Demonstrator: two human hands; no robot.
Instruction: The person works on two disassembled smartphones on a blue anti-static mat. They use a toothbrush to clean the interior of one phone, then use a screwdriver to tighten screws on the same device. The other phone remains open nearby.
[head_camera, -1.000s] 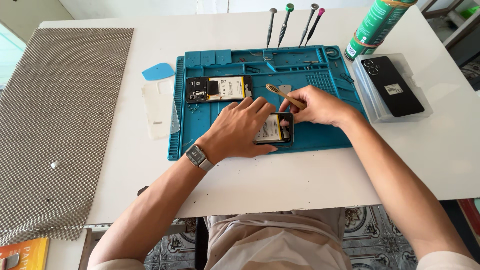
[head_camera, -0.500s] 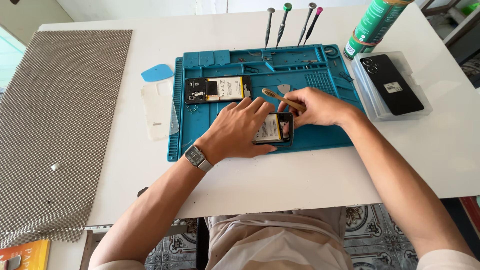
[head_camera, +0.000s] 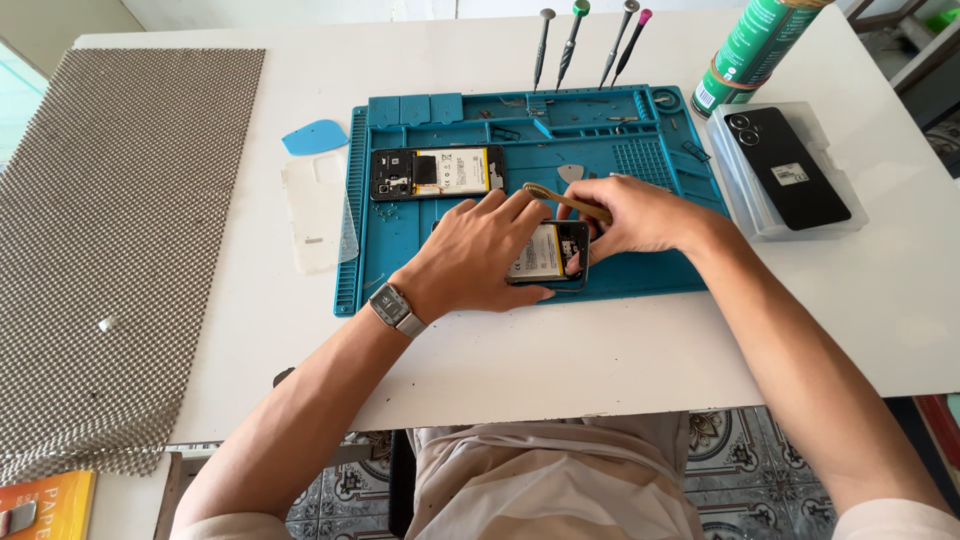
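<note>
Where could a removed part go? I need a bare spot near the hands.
Free: the white table in front of the blue mat, and between the clear cover and the grey mesh. Crowded: the mat's middle, where the left hand covers the opened phone and the right hand holds a brush, beside a second phone.

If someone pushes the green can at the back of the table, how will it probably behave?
The green can is tall and narrow and stands upright, so a push near its top would probably tip it. Being round, it would likely roll once down, maybe toward the black phone beside it. Its smooth wall looks slippery; its weight cannot be judged.
</note>
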